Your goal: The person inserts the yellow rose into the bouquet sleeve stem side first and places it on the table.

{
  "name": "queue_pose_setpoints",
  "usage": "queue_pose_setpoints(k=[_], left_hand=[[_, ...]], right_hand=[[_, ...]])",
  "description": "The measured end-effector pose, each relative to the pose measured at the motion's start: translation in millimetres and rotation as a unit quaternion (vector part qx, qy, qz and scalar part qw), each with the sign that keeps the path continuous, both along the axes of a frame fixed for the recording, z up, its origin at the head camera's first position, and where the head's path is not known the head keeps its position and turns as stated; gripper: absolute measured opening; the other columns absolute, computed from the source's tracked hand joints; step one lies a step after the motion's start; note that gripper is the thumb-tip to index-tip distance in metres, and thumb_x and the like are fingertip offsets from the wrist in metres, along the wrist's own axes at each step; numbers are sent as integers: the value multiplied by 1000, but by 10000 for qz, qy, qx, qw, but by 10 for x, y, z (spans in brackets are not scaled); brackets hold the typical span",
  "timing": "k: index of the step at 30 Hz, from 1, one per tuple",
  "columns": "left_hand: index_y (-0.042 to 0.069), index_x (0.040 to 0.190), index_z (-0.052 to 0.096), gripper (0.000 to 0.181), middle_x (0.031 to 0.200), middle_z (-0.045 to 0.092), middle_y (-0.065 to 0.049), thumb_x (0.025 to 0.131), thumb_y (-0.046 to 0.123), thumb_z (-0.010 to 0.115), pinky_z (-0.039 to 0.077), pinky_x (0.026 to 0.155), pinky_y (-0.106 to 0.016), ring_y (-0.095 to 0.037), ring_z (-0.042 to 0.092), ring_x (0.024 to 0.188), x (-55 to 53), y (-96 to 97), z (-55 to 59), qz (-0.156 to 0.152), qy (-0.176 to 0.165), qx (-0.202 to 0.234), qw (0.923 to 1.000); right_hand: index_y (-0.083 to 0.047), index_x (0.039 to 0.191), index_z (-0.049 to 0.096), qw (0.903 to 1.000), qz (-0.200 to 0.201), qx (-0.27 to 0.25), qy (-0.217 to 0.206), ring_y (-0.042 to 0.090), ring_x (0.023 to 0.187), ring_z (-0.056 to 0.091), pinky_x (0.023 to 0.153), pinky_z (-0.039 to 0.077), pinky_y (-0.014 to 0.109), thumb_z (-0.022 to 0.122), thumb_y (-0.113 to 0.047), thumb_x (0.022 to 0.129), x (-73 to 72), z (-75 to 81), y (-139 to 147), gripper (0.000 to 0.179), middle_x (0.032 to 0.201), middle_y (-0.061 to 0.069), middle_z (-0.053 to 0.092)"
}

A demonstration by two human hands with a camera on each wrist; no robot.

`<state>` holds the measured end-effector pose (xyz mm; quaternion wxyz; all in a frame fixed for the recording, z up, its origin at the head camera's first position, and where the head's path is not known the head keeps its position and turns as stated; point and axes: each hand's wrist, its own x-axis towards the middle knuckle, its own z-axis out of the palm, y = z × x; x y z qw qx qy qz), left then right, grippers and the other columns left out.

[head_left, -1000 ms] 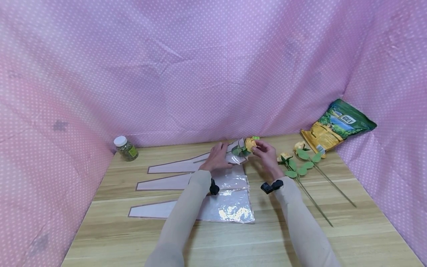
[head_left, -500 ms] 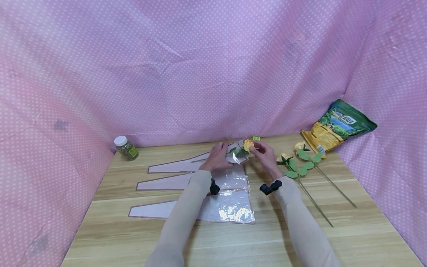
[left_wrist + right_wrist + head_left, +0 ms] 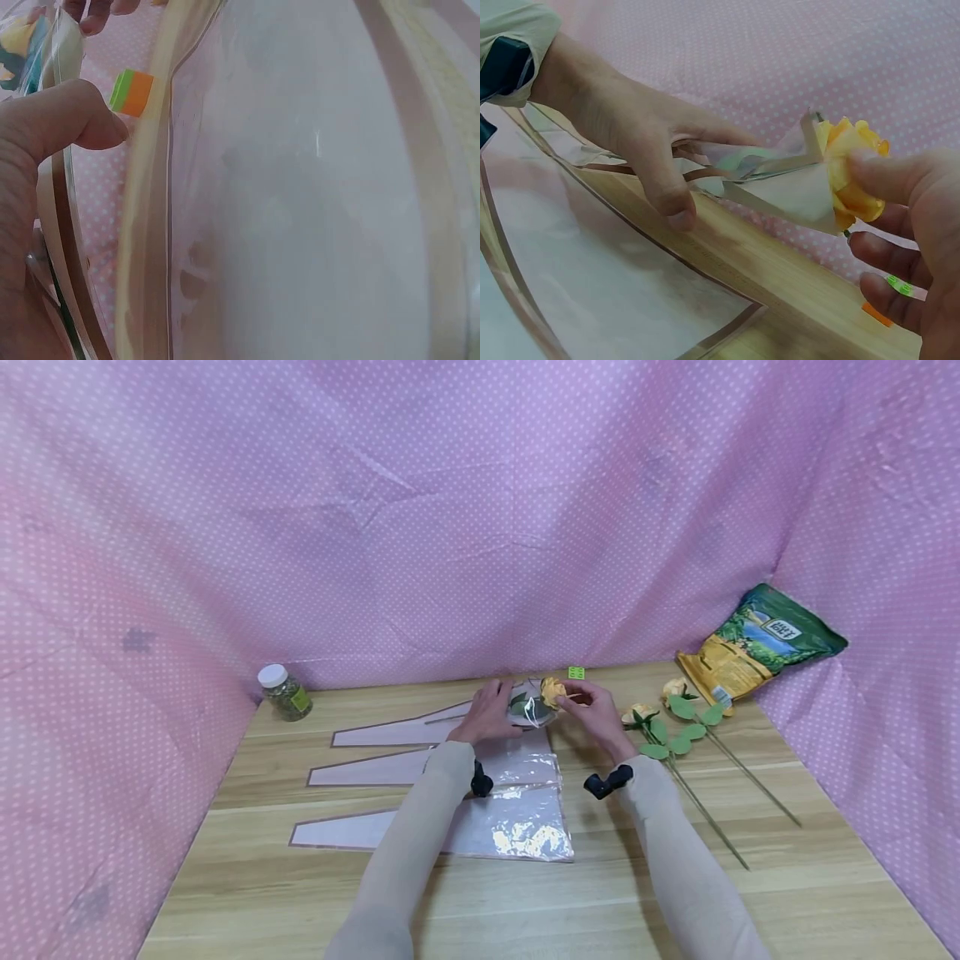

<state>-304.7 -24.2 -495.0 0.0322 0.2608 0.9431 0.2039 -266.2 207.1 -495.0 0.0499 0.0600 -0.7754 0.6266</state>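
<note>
My left hand (image 3: 486, 717) grips the back flower sleeve (image 3: 787, 195), thumb on the near side and fingers behind it. The sleeve is clear plastic with a pale panel and brown edging, its wide mouth facing right. A yellow artificial rose (image 3: 855, 172) lies in it, stem toward the narrow end and bloom at the mouth. My right hand (image 3: 596, 714) pinches the bloom between thumb and fingers. Closer in lie two more flat sleeves, a middle one (image 3: 367, 774) and a front one (image 3: 341, 832). Part of the rose's stem is hidden behind my left hand.
Two more roses, one pale yellow (image 3: 639, 716) and another rose (image 3: 674, 689), lie on the right of the wooden table (image 3: 247, 893). Behind them leans a green and yellow bag (image 3: 757, 643). A white-capped jar (image 3: 285, 693) stands back left. A small green-orange block (image 3: 576, 672) sits at the back edge.
The rose has slid left, deeper into the sleeve, with my right hand following its bloom. My left hand stays in place.
</note>
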Motion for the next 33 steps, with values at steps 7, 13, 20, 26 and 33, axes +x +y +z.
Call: queue_pose_setpoints(k=[7,13,20,26,33], left_hand=[[14,154,29,98,107,41,-4,75,35,83,35,99,-40,-18,37,95,8,-19,9,-16,42,-84,10000],[13,154,30,97,111,43,-6,76,35,83,36,102,-42,-19,39,98,2,-22,9,-18,53,-109,9999],[10,154,29,98,114,44,-7,76,36,83,35,108,-44,-20,39,100,-8,-25,4,8,67,-131,9999],[11,154,30,98,113,45,-8,75,34,83,37,105,-43,-21,40,99,-18,-20,6,27,78,-126,9999],[14,154,30,98,120,45,-8,75,35,83,36,109,-42,-20,42,104,-21,-8,-9,-21,80,-129,9999]], right_hand=[[7,129,60,9998,40,159,112,4,98,61,83,52,14,68,0,90,-1,-2,-7,40,130,30,60],[10,125,61,9993,128,153,324,-2,98,61,85,52,12,67,10,86,5,-12,5,40,129,32,59],[14,122,60,9993,108,-171,319,-7,93,61,85,52,12,66,9,88,25,-13,41,35,126,34,58],[8,132,55,9993,325,-171,-44,10,103,61,85,53,14,66,4,89,50,54,58,44,131,29,56],[7,129,59,9979,272,592,-57,15,96,60,80,49,15,67,-13,95,20,85,14,40,123,29,62]])
